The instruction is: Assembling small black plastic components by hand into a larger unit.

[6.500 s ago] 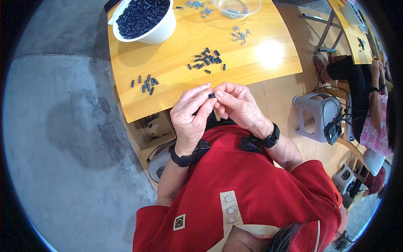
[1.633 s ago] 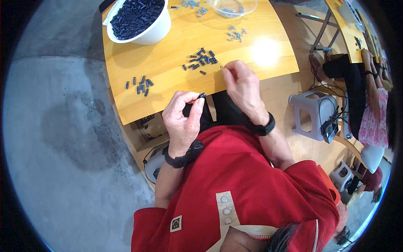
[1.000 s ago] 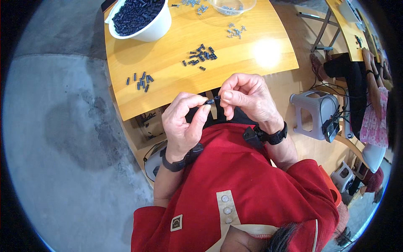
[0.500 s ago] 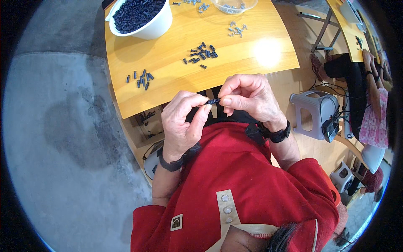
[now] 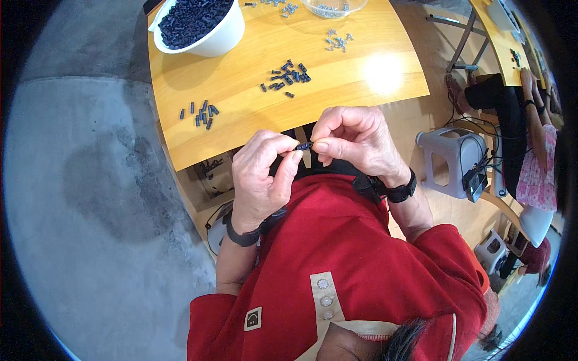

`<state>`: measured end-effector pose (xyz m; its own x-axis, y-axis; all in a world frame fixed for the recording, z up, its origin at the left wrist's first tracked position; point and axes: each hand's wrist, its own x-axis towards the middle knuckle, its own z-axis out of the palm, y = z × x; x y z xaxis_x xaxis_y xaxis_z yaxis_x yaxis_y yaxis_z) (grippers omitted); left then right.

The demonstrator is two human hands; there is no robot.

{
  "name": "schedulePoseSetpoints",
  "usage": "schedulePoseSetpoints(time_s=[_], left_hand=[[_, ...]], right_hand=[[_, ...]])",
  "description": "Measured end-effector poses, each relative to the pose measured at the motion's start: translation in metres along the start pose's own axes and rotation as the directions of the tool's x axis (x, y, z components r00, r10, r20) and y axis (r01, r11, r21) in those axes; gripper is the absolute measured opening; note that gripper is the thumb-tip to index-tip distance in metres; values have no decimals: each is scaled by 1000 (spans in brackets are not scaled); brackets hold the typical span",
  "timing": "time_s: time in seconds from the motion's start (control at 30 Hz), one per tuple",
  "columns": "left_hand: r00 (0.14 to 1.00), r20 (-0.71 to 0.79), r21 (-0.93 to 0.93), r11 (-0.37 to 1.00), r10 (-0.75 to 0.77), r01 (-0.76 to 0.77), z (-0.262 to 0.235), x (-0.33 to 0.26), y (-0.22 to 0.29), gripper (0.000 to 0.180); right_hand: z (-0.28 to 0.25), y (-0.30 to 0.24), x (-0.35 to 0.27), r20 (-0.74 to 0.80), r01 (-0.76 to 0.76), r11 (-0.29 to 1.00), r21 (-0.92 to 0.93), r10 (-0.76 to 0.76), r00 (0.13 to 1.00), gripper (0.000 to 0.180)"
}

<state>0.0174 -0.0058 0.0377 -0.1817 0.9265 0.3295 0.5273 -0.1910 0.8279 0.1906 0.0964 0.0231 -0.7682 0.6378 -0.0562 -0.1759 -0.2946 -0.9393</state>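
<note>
A small dark cylindrical plastic part point(image 5: 304, 146) is held level in front of my waist, just off the near edge of the table. My left hand point(image 5: 263, 174) pinches its left end between thumb and forefinger. The thumb and forefinger of my right hand point(image 5: 355, 139) are closed at its other end; whether they also hold something smaller is hidden. Beyond my hands, a loose pile of similar black parts point(image 5: 289, 77) lies on the table. A smaller group of black parts point(image 5: 206, 113) lies to the left.
At the far left of the yellow wooden table point(image 5: 343, 84) stands a white bucket point(image 5: 226, 33) full of black parts. Small silvery metal pieces point(image 5: 338, 41) lie near a clear bowl point(image 5: 337, 9). To the right are a grey stool point(image 5: 445, 159) and another person at a second table point(image 5: 506, 54).
My fingertips have shifted very slightly around the dark part, and a bit more of its right end shows. The things on the table stay as they were.
</note>
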Motion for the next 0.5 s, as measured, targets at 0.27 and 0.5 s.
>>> schedulePoseSetpoints(time_s=[0.27,0.5], left_hand=[[999,23,52,998,36,-38,1,2,-2,10],[1000,-6,-25,999,-20,19,3,-1,-3,10]], right_hand=[[2,4,3,34,16,998,56,-18,999,6],[-3,20,11,106,-82,971,224,60,993,9]])
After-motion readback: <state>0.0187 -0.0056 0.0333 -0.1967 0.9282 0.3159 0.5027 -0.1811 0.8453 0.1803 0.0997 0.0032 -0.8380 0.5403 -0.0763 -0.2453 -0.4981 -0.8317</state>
